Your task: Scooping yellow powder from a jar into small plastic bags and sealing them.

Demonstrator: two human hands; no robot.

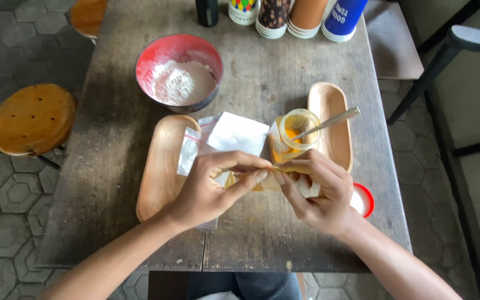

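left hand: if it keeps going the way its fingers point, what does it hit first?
The left hand points right, fingertips already against the right hand over the small bag both pinch. So it would likely meet the right hand first.

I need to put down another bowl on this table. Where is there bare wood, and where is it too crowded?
Bare wood lies right of the red bowl, below the row of cups, and along the near table edge under both hands. The left margin beside the left wooden tray is free too. The middle, around the jar, bags and right tray, is crowded.
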